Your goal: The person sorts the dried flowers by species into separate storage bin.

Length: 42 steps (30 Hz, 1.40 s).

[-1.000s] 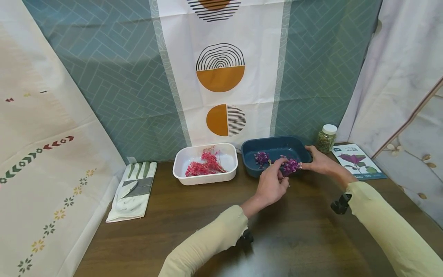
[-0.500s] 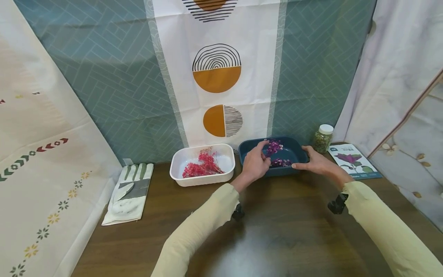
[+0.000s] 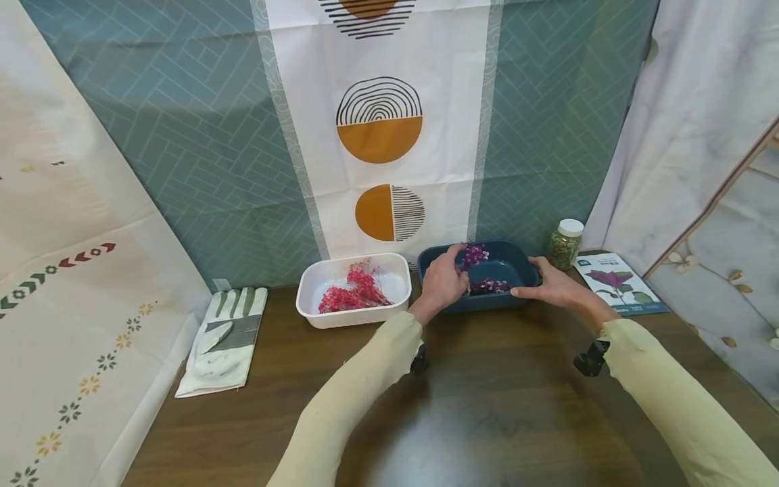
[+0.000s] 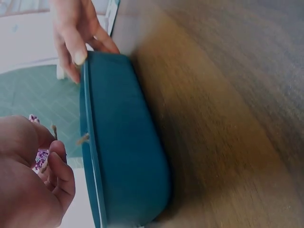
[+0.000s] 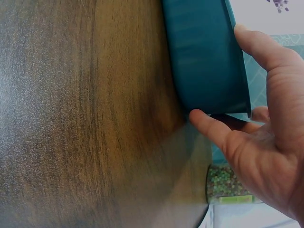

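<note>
Left hand (image 3: pixel 443 281) pinches purple sprig (image 3: pixel 473 255), blooms pointing away over blue tray (image 3: pixel 527 270).

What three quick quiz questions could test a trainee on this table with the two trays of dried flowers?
1. Which hand holds the sprig of purple dried flowers over the dark blue plastic tray?
2. True or false: the white plastic tray holds red dried flowers.
3. What lies flat at the left end of the brown wooden table: A) a white and grey work glove, B) a glass jar, C) a booklet?

Key
1. The left hand; the right hand grips the tray's near right corner.
2. True.
3. A. The white-capped glass jar and the booklet with a purple plant stand to the right of the blue tray.
</note>
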Motion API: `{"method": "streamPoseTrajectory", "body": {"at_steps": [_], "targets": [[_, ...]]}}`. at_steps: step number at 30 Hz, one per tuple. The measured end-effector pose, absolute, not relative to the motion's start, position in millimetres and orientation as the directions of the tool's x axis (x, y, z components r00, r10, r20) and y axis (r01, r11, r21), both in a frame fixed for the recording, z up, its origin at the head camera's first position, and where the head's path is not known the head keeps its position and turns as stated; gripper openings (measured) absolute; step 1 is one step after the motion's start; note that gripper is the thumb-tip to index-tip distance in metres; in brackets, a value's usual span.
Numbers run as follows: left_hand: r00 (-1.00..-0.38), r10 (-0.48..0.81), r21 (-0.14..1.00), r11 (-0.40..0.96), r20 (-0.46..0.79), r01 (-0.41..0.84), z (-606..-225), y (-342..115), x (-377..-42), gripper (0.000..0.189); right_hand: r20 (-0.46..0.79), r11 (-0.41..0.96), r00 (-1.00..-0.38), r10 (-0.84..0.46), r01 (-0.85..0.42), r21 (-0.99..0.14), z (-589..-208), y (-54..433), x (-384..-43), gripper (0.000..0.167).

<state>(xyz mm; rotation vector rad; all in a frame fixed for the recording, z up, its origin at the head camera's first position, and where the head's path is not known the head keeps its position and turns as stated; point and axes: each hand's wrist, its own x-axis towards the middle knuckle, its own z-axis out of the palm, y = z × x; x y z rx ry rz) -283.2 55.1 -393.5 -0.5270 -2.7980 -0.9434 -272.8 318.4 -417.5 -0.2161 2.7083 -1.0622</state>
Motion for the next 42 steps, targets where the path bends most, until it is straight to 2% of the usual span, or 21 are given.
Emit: {"method": "streamPoseTrajectory", "body": {"at_steps": [8, 22, 30, 42], "targets": [[-0.964, 0.223, 0.565, 0.780, 0.148, 0.267, -396.2, 57.3, -291.7, 0.058, -0.156, 0.739, -0.968, -0.198, -0.042, -0.673, -421.0, 319.7, -275.9, 0.111], [-0.982, 0.175, 0.489, 0.851, 0.076, 0.190, -398.7, 64.4, -297.0, 0.057, -0.154, 0.735, -0.967, -0.204, -0.047, -0.677, -420.9, 318.6, -275.4, 0.113], [-0.976, 0.194, 0.515, 0.830, 0.096, 0.215, -399.2, 62.9, -294.3, 0.055, -0.145, 0.732, -0.968, -0.206, -0.054, -0.680, -421.9, 319.4, -276.4, 0.113], [-0.934, 0.271, 0.576, 0.735, 0.233, 0.357, -396.9, 39.6, -274.6, 0.050, -0.140, 0.740, -0.970, -0.199, -0.055, -0.670, -422.8, 319.5, -276.3, 0.109]]}}
